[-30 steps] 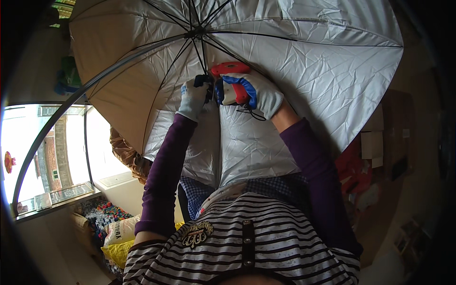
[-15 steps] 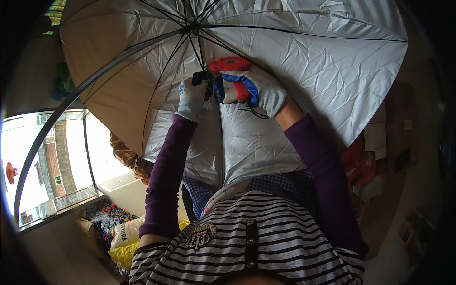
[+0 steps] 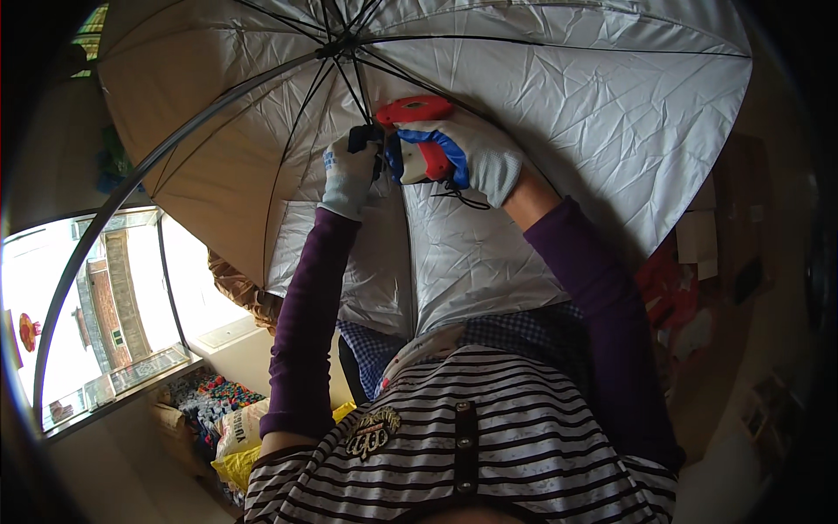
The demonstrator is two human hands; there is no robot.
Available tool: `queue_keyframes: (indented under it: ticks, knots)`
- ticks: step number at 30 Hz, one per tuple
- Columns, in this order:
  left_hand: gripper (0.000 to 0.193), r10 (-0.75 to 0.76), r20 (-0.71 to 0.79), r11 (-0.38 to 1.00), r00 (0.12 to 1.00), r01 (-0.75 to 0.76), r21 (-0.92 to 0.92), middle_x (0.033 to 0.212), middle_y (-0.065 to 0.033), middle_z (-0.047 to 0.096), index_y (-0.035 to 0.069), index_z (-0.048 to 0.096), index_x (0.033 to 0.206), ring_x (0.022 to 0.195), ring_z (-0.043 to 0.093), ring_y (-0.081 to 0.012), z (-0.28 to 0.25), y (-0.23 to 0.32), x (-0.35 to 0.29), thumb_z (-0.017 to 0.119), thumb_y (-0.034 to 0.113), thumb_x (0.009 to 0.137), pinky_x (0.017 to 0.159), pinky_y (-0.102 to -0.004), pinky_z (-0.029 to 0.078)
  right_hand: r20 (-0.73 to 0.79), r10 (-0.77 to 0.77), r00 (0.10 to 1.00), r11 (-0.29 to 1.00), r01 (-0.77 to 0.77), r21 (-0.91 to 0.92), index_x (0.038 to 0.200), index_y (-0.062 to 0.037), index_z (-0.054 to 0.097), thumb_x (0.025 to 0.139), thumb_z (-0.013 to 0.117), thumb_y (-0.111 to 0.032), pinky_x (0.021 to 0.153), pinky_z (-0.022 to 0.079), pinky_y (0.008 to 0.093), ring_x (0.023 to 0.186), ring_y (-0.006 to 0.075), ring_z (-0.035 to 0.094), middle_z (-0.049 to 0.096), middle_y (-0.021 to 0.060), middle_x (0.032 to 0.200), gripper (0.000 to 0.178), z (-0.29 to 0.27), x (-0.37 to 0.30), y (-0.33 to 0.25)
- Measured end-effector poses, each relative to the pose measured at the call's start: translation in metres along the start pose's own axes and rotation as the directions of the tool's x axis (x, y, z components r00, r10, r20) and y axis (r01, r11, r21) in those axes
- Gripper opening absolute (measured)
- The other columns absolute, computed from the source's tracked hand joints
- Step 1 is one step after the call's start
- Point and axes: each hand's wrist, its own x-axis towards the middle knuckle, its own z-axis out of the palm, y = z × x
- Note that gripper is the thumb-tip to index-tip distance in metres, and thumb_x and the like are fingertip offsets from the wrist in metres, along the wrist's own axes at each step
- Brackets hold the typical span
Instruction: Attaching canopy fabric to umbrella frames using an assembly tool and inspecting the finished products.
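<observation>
An open umbrella (image 3: 559,131) with a silvery inner side and black ribs spreads over my lap. My left hand (image 3: 351,164), in a white glove with dark fingertips, is closed around the lower end of a thin black umbrella rib (image 3: 358,96); its fingertips partly hide the spot. Close beside it, my right hand (image 3: 476,162), in a white and blue glove, grips a red and white handheld tool (image 3: 415,110) with a thin black cord (image 3: 463,199) hanging below. The tool's near end faces my left fingertips. I cannot make out whether they touch.
The umbrella's dark curved shaft (image 3: 175,140) arcs from its hub (image 3: 342,45) down the left side. Below a bright window (image 3: 113,306) lie many small coloured pieces (image 3: 209,397) and a yellow bag (image 3: 236,467). Red items (image 3: 668,297) and boxes stand at right.
The umbrella's hub has shifted slightly up and left in view, and both hands with the tool sit slightly higher and further left. Both grips look the same.
</observation>
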Motion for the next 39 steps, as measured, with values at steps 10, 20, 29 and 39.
queue_keyframes:
  ticks: [10, 20, 29, 39]
  knots:
    - [0.014, 0.154, -0.004, 0.968, 0.988, -0.15, 0.203, 0.064, -0.001, 0.06, 0.004, 0.069, 0.095, 0.056, 0.056, -0.0064, 0.0, -0.003, 0.002, 0.06, 0.011, 0.086, 0.05, -0.0242, 0.043, 0.199, -0.221, 0.955, 0.644, 0.296, -0.705, 0.116, -0.0035, 0.06, 0.084, 0.07, -0.026, 0.087, 0.051, 0.0269, 0.095, 0.0143, 0.064, 0.067, 0.0057, 0.106, 0.041, -0.006, 0.014, -0.006]
    - [0.017, 0.185, -0.058, 0.905, 0.981, -0.148, 0.399, 0.072, -0.0102, 0.067, 0.005, 0.068, 0.094, 0.067, 0.067, -0.0209, 0.01, -0.005, 0.004, 0.061, 0.014, 0.083, 0.06, -0.0335, 0.051, -0.39, 0.027, 0.921, 0.969, -0.121, -0.218, 0.1, -0.0069, 0.066, 0.09, 0.062, -0.024, 0.074, 0.049, 0.0257, 0.079, 0.012, 0.061, 0.067, 0.0045, 0.092, 0.02, 0.017, 0.013, -0.004]
    - [0.035, 0.448, -0.009, 0.323, 0.894, -0.152, 0.934, 0.098, -0.0178, 0.067, 0.008, 0.065, 0.102, 0.089, 0.065, -0.0374, -0.118, 0.018, 0.054, 0.048, 0.036, 0.09, 0.077, -0.0434, 0.053, 0.022, 0.019, 1.0, 0.988, -0.016, -0.154, 0.109, -0.0018, 0.059, 0.088, 0.065, -0.02, 0.076, 0.055, 0.0283, 0.083, 0.0163, 0.066, 0.067, 0.0063, 0.094, 0.028, 0.032, -0.025, 0.023]
    - [0.057, 0.552, -0.355, 0.784, 0.755, -0.325, 0.528, 0.109, -0.0181, 0.062, 0.008, 0.05, 0.127, 0.09, 0.065, -0.0339, -0.048, 0.026, 0.012, 0.066, 0.038, 0.082, 0.073, -0.0447, 0.052, -0.118, -0.474, 0.872, 0.78, 0.354, -0.516, 0.102, -0.0028, 0.062, 0.086, 0.067, -0.017, 0.071, 0.05, 0.0269, 0.077, 0.0145, 0.063, 0.065, 0.0027, 0.087, 0.022, 0.043, -0.054, 0.027]
